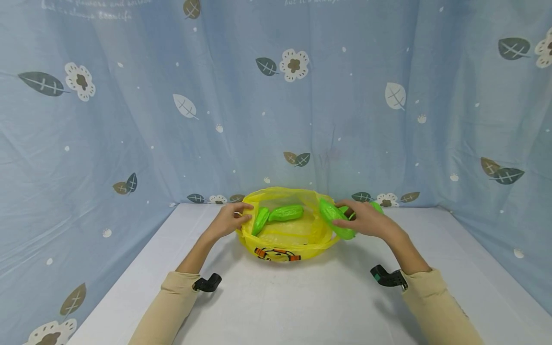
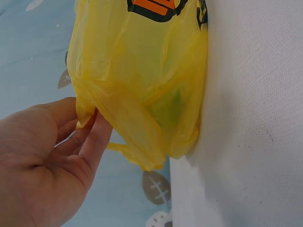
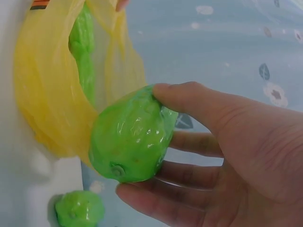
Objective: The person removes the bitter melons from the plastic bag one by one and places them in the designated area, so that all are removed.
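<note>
A yellow plastic bag (image 1: 276,251) stands with its mouth spread wide on the white table. My left hand (image 1: 227,220) pinches the bag's left rim between thumb and fingers, as the left wrist view also shows. Two green bitter melons (image 1: 286,213) lie inside the bag, and one of them is a green blur through the plastic in the left wrist view. My right hand (image 1: 366,219) grips another glossy, ridged bitter melon (image 3: 135,135) at the bag's right rim. It is tilted, with one end over the opening.
Behind my right hand, a further bitter melon (image 3: 79,208) lies on the table, partly hidden in the head view. A blue curtain (image 1: 327,105) with leaf and flower prints hangs right behind the white table (image 1: 293,302) and along both sides.
</note>
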The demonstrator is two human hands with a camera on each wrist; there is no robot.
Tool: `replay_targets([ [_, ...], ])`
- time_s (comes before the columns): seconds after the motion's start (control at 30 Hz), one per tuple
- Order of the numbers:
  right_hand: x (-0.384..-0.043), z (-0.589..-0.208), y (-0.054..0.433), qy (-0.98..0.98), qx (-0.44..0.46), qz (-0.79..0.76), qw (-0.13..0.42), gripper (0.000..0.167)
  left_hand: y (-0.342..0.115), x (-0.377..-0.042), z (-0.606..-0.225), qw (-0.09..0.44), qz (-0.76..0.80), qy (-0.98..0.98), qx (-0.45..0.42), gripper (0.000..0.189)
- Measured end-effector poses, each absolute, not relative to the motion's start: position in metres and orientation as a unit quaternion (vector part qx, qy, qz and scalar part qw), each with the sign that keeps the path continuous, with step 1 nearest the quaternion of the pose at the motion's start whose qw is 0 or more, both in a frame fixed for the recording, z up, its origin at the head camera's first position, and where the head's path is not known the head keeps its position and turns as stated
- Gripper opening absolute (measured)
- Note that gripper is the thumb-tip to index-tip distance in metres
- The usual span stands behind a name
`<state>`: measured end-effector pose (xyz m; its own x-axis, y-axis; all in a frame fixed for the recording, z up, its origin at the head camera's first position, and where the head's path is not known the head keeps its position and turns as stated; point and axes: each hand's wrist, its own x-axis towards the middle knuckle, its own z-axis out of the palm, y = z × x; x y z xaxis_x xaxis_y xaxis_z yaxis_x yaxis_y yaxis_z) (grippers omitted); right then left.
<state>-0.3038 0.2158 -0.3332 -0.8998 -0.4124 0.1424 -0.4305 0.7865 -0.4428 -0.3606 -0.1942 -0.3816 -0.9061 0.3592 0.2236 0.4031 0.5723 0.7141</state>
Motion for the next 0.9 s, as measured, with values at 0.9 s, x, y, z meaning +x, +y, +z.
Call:
replay_targets([
  [0.9,-0.302,-0.345,0.255,-0.953,0.195,0.231,0.008,0.064,-0.194,-0.359,-0.381,0.025,-0.407,-0.889,-0.206,0.035],
])
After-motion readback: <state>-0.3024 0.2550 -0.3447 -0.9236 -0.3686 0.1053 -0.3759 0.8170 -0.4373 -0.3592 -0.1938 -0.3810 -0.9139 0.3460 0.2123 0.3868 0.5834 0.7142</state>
